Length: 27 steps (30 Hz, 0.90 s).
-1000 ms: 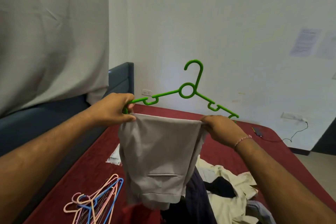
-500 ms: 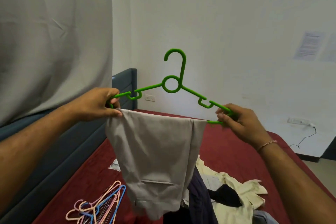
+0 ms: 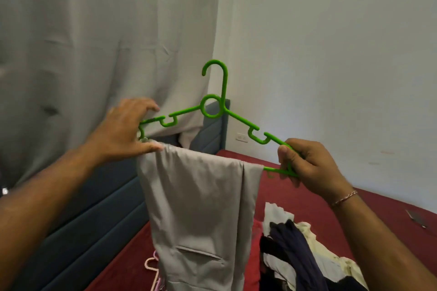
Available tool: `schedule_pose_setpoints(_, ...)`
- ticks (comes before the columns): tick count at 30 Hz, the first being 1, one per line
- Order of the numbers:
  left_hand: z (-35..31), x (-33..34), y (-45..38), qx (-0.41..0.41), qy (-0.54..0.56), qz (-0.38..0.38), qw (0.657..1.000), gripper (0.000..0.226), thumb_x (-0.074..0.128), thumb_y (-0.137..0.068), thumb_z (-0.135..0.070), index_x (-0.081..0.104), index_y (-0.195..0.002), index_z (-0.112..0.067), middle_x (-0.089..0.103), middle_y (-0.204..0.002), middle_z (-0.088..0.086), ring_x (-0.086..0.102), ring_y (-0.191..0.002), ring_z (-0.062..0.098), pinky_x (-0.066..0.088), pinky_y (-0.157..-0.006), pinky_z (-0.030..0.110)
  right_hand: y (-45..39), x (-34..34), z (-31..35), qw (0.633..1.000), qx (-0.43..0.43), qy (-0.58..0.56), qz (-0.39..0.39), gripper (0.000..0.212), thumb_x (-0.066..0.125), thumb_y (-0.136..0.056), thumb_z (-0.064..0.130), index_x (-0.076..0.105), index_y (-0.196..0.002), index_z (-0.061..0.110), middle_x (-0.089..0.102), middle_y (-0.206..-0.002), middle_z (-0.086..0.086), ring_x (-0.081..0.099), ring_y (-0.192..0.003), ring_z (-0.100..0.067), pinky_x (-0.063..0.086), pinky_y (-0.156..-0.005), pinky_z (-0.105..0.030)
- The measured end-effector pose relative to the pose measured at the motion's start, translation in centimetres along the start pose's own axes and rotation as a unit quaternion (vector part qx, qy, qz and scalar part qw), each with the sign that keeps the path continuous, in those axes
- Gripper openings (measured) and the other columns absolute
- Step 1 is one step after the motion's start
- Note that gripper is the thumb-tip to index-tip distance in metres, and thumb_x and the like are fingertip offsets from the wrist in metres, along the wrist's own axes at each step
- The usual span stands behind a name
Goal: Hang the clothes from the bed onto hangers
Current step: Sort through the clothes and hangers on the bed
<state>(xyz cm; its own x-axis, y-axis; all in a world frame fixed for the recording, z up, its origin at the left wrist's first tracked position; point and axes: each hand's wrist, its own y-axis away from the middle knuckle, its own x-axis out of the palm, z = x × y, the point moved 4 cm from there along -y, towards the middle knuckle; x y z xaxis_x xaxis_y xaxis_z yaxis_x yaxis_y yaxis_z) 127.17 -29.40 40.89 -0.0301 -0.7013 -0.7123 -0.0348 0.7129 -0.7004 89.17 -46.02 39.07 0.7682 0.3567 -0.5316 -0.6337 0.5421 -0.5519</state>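
Green hanger (image 3: 214, 108) held up in the air over the bed (image 3: 295, 186), hook up, bar roughly level but dropping a bit toward the right end. Grey trousers (image 3: 201, 208) folded over the bottom bar, hanging down straight, back pocket welt visible low on the facing side; fabric bunched toward the left end of the bar, short bare stretch of bar at the right. Left hand (image 3: 123, 132) at the left corner of hanger, thumb pressing trouser edge against the bar, fingers reaching over the top arm, only loosely curled, so more of a pinch than a full grip. Right hand (image 3: 307, 165) closed round the right corner, fingers wrapped over both the top arm and bar end; bracelet (image 3: 344, 198) on that wrist. Pile of clothes (image 3: 295, 243) lying on the red sheet below right, dark and cream items mixed. Pink hangers (image 3: 151, 267) on the bed at bottom, partly hidden behind the trousers. Blue headboard (image 3: 94, 220) on the left, grey curtain (image 3: 94, 42) behind, wall socket (image 3: 241, 137) near the corner.
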Motion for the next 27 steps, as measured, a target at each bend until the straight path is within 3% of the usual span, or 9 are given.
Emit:
schedule_pose_setpoints(2, -2.5, -3.8, 3.2, 0.059, -0.042, -0.175, 0.982, 0.063, 0.075, -0.081, -0.055, 0.065, -0.124, -0.011, 0.063, -0.131, 0.008, 0.061, -0.117, 0.036, 0.044, -0.098, 0.051, -0.9, 3.4, 2.2, 0.999, -0.029, -0.009, -0.009, 0.035, 0.054, -0.101, 0.029, 0.060, -0.073, 0.009, 0.066, -0.056, -0.010, 0.057, -0.037, -0.018, 0.045, -0.041, -0.024)
schedule_pose_setpoints(3, -4.3, -5.3, 4.7, 0.100, -0.039, -0.199, 0.974, 0.050, 0.073, -0.085, -0.045, 0.068, -0.120, -0.008, 0.065, -0.128, 0.010, 0.062, -0.115, 0.035, 0.045, -0.098, 0.052, -1.5, 5.5, 3.5, 0.999, -0.047, -0.014, -0.009, 0.036, 0.054, -0.101, 0.028, 0.061, -0.072, 0.009, 0.065, -0.056, -0.010, 0.057, -0.037, -0.016, 0.045, -0.040, -0.024)
schedule_pose_setpoints(4, -6.1, -6.0, 5.7, 0.141, -0.046, -0.175, 0.973, 0.043, 0.069, -0.090, -0.043, 0.070, -0.118, -0.010, 0.067, -0.126, 0.008, 0.061, -0.115, 0.032, 0.045, -0.097, 0.051, -2.0, 7.5, 4.9, 0.998, -0.063, -0.023, -0.009, 0.037, 0.055, -0.102, 0.028, 0.061, -0.071, 0.008, 0.064, -0.055, -0.010, 0.057, -0.037, -0.015, 0.045, -0.040, -0.025)
schedule_pose_setpoints(6, -7.5, -5.6, 7.1, 0.161, -0.098, -0.023, 0.982, 0.041, 0.052, -0.100, -0.053, 0.067, -0.121, -0.022, 0.066, -0.123, 0.001, 0.059, -0.116, 0.025, 0.044, -0.096, 0.046, -3.1, 11.8, 7.7, 0.995, -0.091, -0.035, -0.013, 0.042, 0.056, -0.105, 0.031, 0.061, -0.069, 0.011, 0.062, -0.054, -0.005, 0.056, -0.038, -0.014, 0.045, -0.041, -0.026)
schedule_pose_setpoints(9, -6.3, -5.4, 8.9, 0.091, -0.148, 0.130, 0.976, 0.027, 0.041, -0.104, -0.050, 0.056, -0.105, -0.027, 0.067, -0.101, 0.001, 0.063, -0.101, 0.026, 0.045, -0.084, 0.044, -4.1, 17.2, 11.7, 0.991, -0.124, -0.042, -0.021, 0.038, 0.056, -0.101, 0.036, 0.059, -0.066, 0.023, 0.058, -0.052, 0.004, 0.053, -0.042, -0.011, 0.043, -0.043, -0.032)
schedule_pose_setpoints(15, -2.1, -11.8, 13.6, 0.085, -0.142, 0.052, 0.985, 0.012, 0.060, -0.095, -0.034, 0.056, -0.092, -0.023, 0.065, -0.084, 0.000, 0.066, -0.080, 0.028, 0.048, -0.064, 0.042, -4.0, 25.0, 19.3, 0.977, -0.169, -0.120, -0.046, 0.034, 0.059, -0.101, 0.023, 0.060, -0.067, 0.022, 0.054, -0.053, 0.008, 0.052, -0.043, -0.004, 0.040, -0.047, -0.012)
schedule_pose_setpoints(19, 0.5, -15.6, 16.6, 0.061, -0.141, 0.077, 0.985, 0.014, 0.059, -0.098, -0.036, 0.059, -0.101, -0.023, 0.068, -0.092, 0.000, 0.067, -0.087, 0.028, 0.049, -0.066, 0.041, -4.5, 28.6, 22.8, 0.968, -0.185, -0.169, -0.027, 0.032, 0.060, -0.099, 0.024, 0.065, -0.070, 0.011, 0.058, -0.056, -0.007, 0.057, -0.041, -0.018, 0.051, -0.044, -0.027)
schedule_pose_setpoints(22, 2.4, -18.9, 19.1, 0.010, -0.146, 0.115, 0.983, 0.020, 0.053, -0.101, -0.043, 0.059, -0.112, -0.027, 0.069, -0.103, -0.003, 0.067, -0.095, 0.024, 0.052, -0.069, 0.040, -4.7, 31.2, 25.7, 0.959, -0.228, -0.169, -0.001, 0.034, 0.063, -0.102, 0.030, 0.064, -0.070, 0.018, 0.057, -0.053, 0.002, 0.056, -0.041, -0.010, 0.045, -0.044, -0.021)
schedule_pose_setpoints(27, 1.8, -24.6, 23.4, -0.062, -0.223, 0.096, 0.968, 0.023, 0.048, -0.103, -0.047, 0.058, -0.109, -0.027, 0.067, -0.096, -0.005, 0.066, -0.089, 0.023, 0.052, -0.066, 0.038, -4.6, 35.2, 31.1, 0.927, -0.273, -0.249, 0.070, 0.026, 0.063, -0.099, 0.028, 0.067, -0.075, 0.019, 0.058, -0.054, 0.012, 0.056, -0.043, -0.004, 0.046, -0.047, -0.018)
